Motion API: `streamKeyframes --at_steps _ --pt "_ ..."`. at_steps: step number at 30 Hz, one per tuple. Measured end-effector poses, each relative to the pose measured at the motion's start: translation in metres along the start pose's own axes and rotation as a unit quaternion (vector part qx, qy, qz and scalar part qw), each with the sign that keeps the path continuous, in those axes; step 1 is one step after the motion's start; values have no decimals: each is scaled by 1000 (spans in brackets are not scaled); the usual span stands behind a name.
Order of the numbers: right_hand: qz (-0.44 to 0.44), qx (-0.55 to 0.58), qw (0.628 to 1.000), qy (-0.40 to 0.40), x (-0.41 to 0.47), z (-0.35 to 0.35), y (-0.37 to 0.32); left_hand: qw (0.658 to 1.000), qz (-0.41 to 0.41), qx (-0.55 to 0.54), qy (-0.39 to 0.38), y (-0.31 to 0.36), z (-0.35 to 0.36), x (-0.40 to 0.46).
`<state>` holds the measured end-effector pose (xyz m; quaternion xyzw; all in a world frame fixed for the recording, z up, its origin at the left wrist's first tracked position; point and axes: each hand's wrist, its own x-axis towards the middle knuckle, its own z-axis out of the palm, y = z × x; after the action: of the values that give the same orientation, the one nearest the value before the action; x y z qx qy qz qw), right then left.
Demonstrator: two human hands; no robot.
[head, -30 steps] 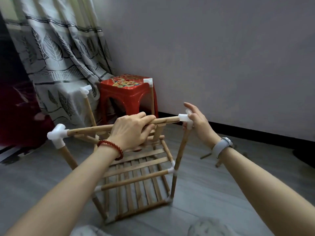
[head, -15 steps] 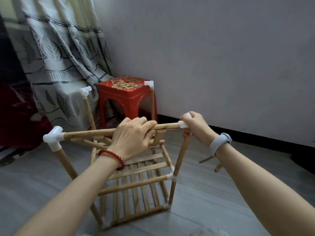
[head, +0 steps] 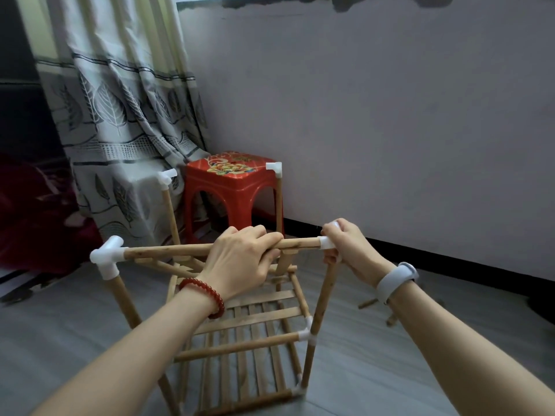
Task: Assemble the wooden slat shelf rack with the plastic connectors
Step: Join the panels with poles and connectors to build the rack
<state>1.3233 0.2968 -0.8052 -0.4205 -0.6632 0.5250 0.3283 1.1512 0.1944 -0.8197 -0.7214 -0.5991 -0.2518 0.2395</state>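
Grey floorboards (head: pixel 390 370) carry the half-built wooden slat shelf rack (head: pixel 249 334) at lower centre. Left hand (head: pixel 240 262) grips the round wooden top rail (head: pixel 168 250); right hand (head: pixel 350 247) clasps the white plastic corner connector (head: pixel 326 243). Seating that joint seems underway; next, press rail and post fully home.

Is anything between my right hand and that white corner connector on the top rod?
Nothing visible. The right hand already grips the white corner connector at the end of the top rod, while the left hand holds the rod itself.
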Motion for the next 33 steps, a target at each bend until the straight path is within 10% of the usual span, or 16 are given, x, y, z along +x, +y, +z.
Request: streamKeyframes --at_steps 14,17,22,25,29,33 --pt "-19 -16 997 68 -4 4 3 988 -109 -42 -103 3 -13 -5" --pt "50 163 984 58 -2 0 5 980 -191 -60 1 -15 -31 -29" --pt "49 109 991 64 8 0 -9 931 -317 33 177 -69 -69 -73" --pt "107 169 980 18 10 0 -10 841 -478 -164 193 -93 -79 -85" --pt "118 200 971 -56 11 -7 -10 547 -574 -584 174 -118 -79 -86" --pt "90 146 985 -7 20 -2 -11 532 -602 -587 103 -126 -75 -80"
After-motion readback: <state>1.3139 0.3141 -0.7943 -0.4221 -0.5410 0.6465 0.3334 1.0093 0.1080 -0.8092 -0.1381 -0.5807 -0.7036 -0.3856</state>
